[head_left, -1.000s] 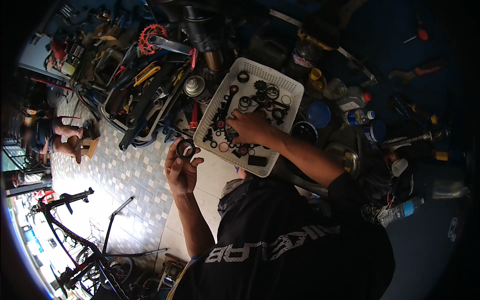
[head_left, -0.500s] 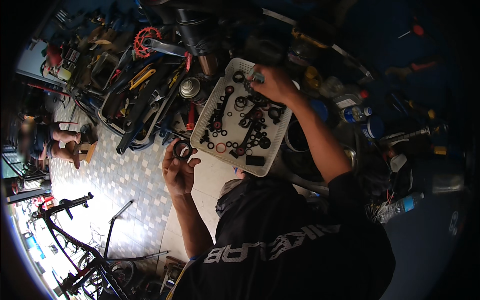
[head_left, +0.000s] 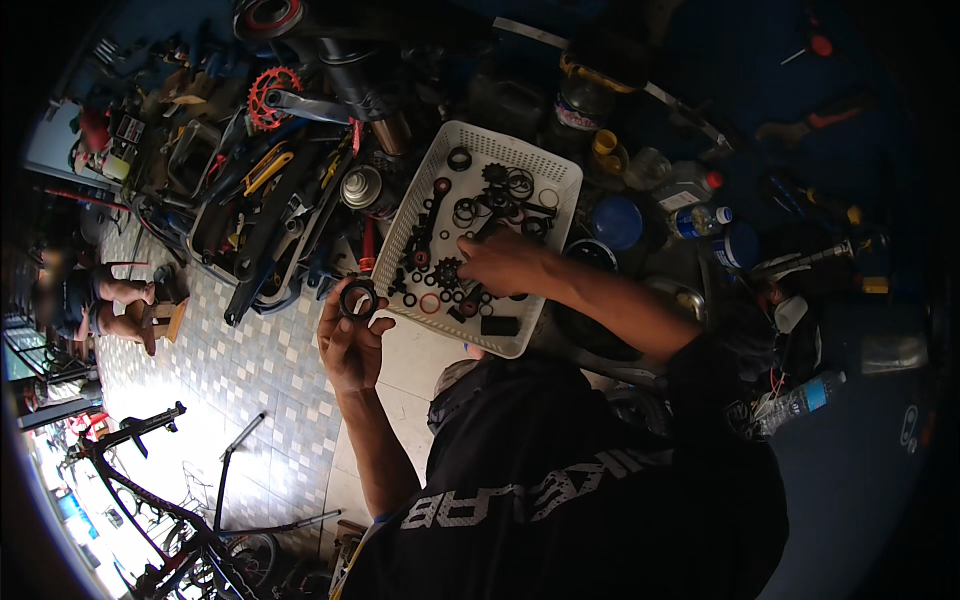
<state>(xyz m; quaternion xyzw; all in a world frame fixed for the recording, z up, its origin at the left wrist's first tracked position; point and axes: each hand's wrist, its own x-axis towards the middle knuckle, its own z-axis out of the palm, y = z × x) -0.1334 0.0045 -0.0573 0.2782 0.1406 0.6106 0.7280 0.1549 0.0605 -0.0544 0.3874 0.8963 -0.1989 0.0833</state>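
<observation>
In my left hand [head_left: 348, 345], raised beside the tray's near left corner, a black ring-shaped part [head_left: 358, 299] sits pinched between thumb and fingers. My right hand [head_left: 500, 262] reaches down inside the white perforated plastic tray [head_left: 408, 215]. At its fingertips is a small black toothed cog [head_left: 449, 270], and the fingers look closed on its edge. Another dark cog [head_left: 495, 172] lies farther back, near a thick black ring [head_left: 459, 158]. Small rings, bolts, an orange O-ring [head_left: 430, 302] and a black cylinder [head_left: 500, 326] lie around; my right hand hides some parts.
A spray can [head_left: 362, 188] stands left of the tray, before a bin [head_left: 208, 230] crowded with bike parts. A red chainring [head_left: 273, 98] is behind. Bottles [head_left: 700, 222] and a blue lid [head_left: 617, 222] lie right. Someone sits far left; a bike frame [head_left: 150, 510] stands lower left.
My right hand has moved from the tray's far end toward its near middle, and a cog now shows at its fingertips. My left hand still holds the ring, turned slightly.
</observation>
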